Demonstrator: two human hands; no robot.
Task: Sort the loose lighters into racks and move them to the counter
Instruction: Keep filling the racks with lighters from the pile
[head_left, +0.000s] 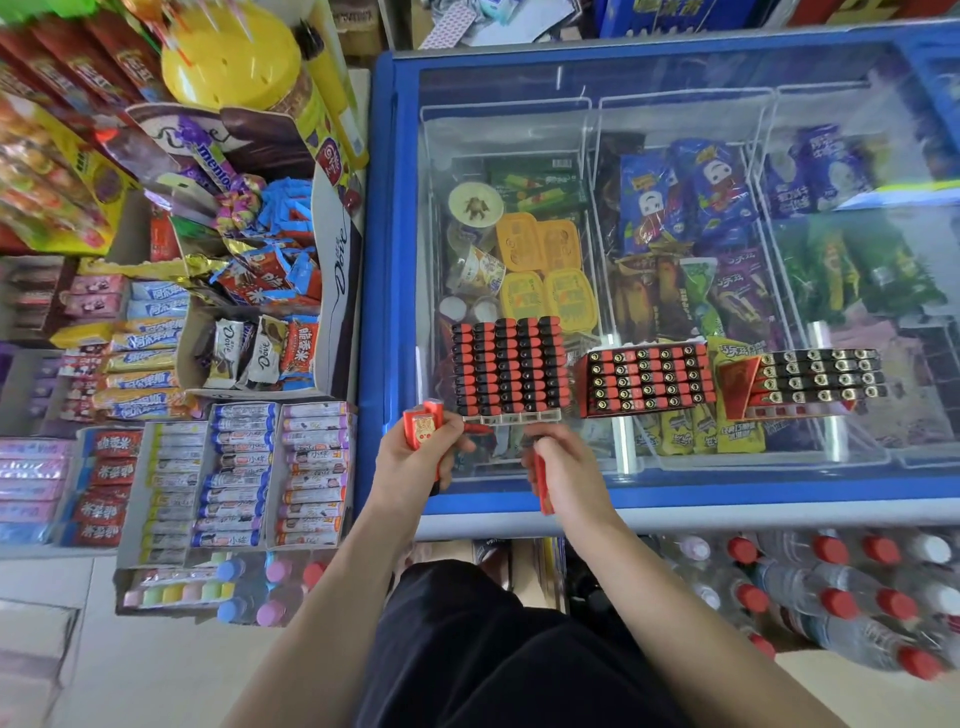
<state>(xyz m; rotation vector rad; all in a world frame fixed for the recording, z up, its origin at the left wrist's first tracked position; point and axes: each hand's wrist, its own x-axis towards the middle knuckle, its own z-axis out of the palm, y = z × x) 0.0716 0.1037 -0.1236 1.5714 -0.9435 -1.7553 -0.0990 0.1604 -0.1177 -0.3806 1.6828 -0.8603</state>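
Observation:
Three racks of red and black lighters lie on the glass lid of a blue chest freezer (675, 506). The nearest rack (506, 366) is almost full; its front row of white slots is bare. A second rack (647, 379) and a third rack (810, 382) lie to the right. My left hand (415, 454) grips a few red lighters (423, 423) just left of the nearest rack's front edge. My right hand (563, 465) holds a single red lighter (543, 486), just below that rack.
Ice creams fill the freezer baskets under the glass. Shelves of candy and chocolate boxes (244, 467) stand close on the left. Packs of water bottles with red caps (831, 597) sit on the floor at the right. My dark-clothed legs are below.

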